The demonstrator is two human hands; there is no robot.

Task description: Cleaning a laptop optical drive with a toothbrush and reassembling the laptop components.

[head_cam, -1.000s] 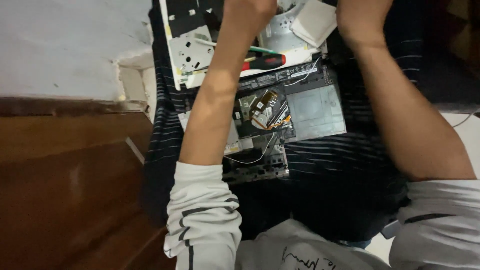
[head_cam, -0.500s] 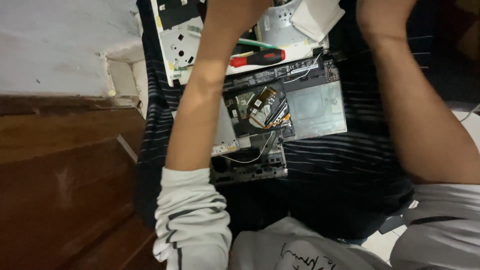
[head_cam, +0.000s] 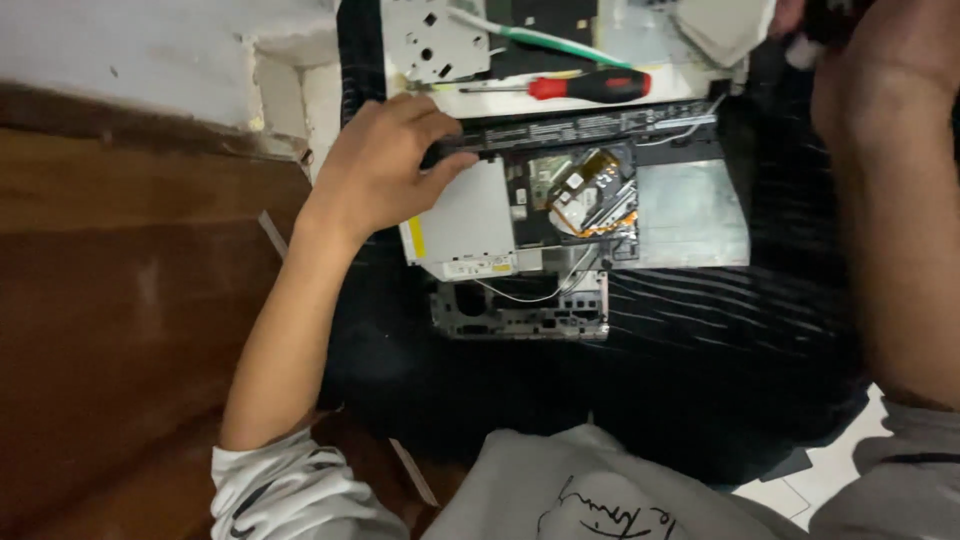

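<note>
The left hand (head_cam: 385, 165) is closed on the near end of a long black battery bar (head_cam: 580, 130), thumb underneath and fingers curled over the top, at the upper edge of an opened laptop chassis (head_cam: 690, 215). The bar lies flat along that edge, just below a red-handled screwdriver (head_cam: 590, 86) and a green-handled tool (head_cam: 545, 40) resting on a pale panel (head_cam: 470, 100). Below the bar sit a silver drive (head_cam: 465, 215) and an exposed circuit board with orange flex cable (head_cam: 585, 190); a small grey metal bracket (head_cam: 520, 310) lies just beside the chassis on the dark striped cloth (head_cam: 700, 350).

The step in hand looks like freeing or seating the bar in its bay (which of the two cannot be told from this view). The next move would seem to call for an even pull or push along the bar's length, keeping it level so that it does not bind, and clear of the thin white wire (head_cam: 530, 295) looping near the drive.

The left forearm runs up from the lower left, wrist bent slightly inward, sleeve pushed up to the elbow. The right hand (head_cam: 860, 60) is at the top right corner, mostly cut off; whether it grips anything cannot be told.
</note>
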